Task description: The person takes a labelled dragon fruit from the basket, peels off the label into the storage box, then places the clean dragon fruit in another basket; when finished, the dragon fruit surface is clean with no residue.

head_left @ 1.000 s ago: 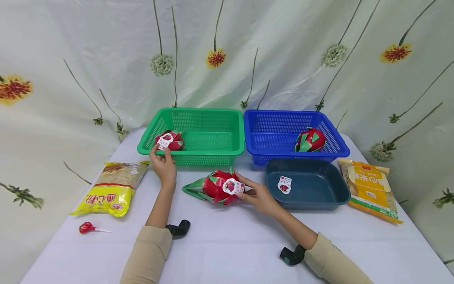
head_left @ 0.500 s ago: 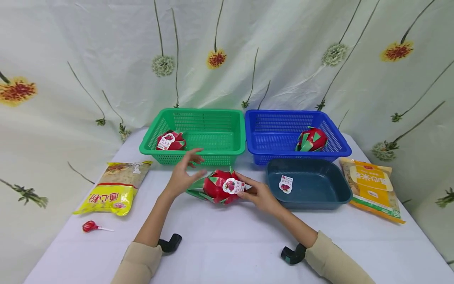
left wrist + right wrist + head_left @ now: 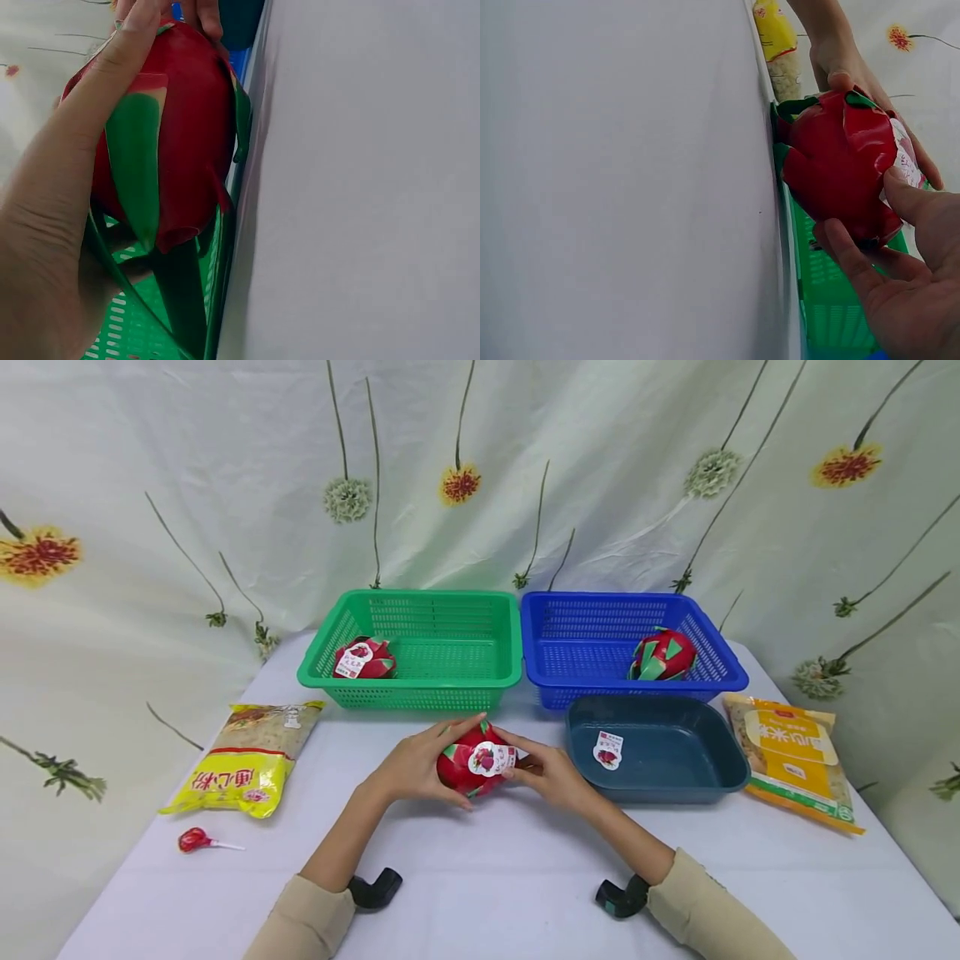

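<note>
A red dragon fruit with green scales and a white label sticker sits on the table's middle. From the left, my left hand curls round it, its thumb low and fingers over the far side. My right hand grips the opposite end; in the right wrist view its thumb touches the label's edge, with the other fingers under the fruit. Long green leaves trail from the fruit beside the left palm in the left wrist view. In the head view the left hand hides those leaves.
Behind stand a green basket and a blue basket, each with one dragon fruit. A dark teal tub bearing a label is right of my right hand. Food bags flank both sides; a lollipop lies front left.
My left hand has left the labelled dragon fruit in the green basket and come right and down onto the middle fruit. The right hand stays on that fruit.
</note>
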